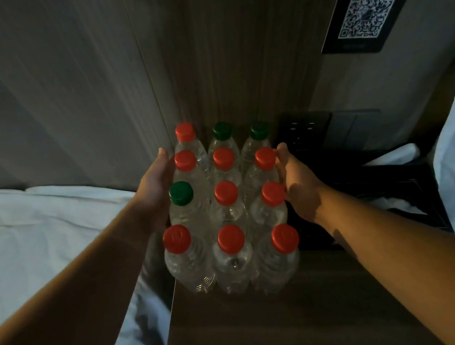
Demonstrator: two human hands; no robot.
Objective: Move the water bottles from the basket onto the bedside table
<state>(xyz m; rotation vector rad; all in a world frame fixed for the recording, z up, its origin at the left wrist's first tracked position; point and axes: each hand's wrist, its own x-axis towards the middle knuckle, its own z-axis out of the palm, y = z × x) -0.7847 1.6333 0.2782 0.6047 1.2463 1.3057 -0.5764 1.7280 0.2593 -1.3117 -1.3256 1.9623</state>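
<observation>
Bottles point(228, 209), twelve in all, are stood upright on the table point(296, 321), packed in three columns of four towards the table's back left. Nine are capped red and three green. The left hand point(155, 192) is laid flat against the block on the side nearest the table's left edge, fingers straight, nothing grasped. The right hand point(300, 189) is pressed against the opposite side, fingers extended along the red-capped column, likewise unclenched. A black basket point(379, 179) is seen at the table's right, with white cloth inside. A bed point(26, 225) is set left of the table, and a socket point(304, 128) is mounted on the wall behind the table.
</observation>
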